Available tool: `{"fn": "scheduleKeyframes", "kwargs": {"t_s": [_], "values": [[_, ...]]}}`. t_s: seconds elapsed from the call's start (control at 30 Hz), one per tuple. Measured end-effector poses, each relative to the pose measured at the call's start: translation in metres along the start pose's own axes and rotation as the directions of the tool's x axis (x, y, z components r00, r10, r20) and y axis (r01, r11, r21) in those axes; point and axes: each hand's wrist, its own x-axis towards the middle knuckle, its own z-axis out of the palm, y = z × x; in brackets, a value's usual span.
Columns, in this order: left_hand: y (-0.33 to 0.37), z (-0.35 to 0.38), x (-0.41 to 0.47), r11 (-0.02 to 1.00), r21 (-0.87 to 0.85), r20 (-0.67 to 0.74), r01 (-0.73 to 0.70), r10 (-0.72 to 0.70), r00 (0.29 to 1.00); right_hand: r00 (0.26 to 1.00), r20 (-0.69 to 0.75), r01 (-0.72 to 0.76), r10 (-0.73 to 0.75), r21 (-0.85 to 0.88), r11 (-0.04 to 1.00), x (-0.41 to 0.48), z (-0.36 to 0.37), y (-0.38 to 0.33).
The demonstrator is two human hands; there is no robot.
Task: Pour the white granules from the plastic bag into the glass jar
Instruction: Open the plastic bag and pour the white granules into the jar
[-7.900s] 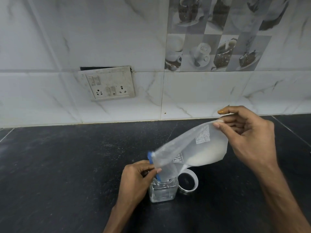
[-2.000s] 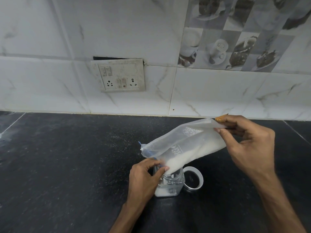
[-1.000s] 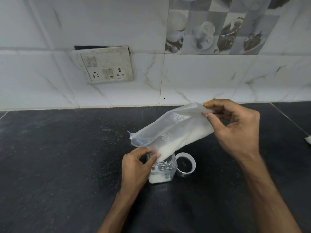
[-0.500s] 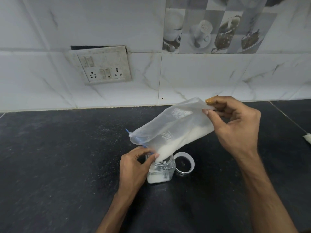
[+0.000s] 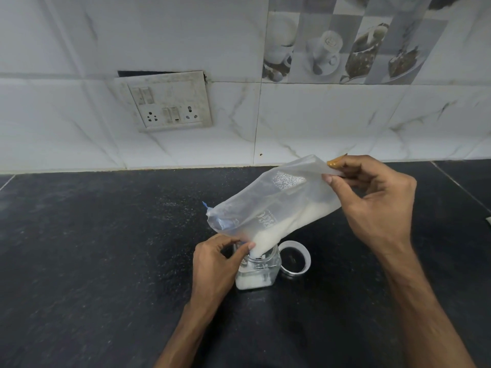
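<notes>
A clear plastic bag (image 5: 276, 205) with a blue strip at its mouth hangs tilted over a small square glass jar (image 5: 257, 273) on the black counter. My right hand (image 5: 377, 203) pinches the bag's raised far corner. My left hand (image 5: 216, 264) pinches the bag's low corner at the jar's mouth, beside the jar. White granules (image 5: 284, 227) lie along the bag's lower edge and run into the jar, whose bottom holds a white layer.
The jar's round lid (image 5: 295, 258) lies on the counter just right of the jar. A switch and socket plate (image 5: 167, 102) sits on the tiled wall behind. A pale object (image 5: 488, 219) shows at the right edge.
Over the last seconds the granules slid down the bag and the white layer in the jar grew. Both hands keep their grips; the bag's raised corner stays high.
</notes>
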Motion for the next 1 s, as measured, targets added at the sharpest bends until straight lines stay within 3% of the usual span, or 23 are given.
{"fn": "scheduleKeyframes", "kwargs": {"t_s": [1.0], "values": [[0.0013,-0.0019,-0.0010,1.000,0.004,0.017,-0.004,0.004,1.000,1.000,-0.018,0.013,-0.013,0.001,1.000,0.0007,-0.0016,-0.0015]]}}
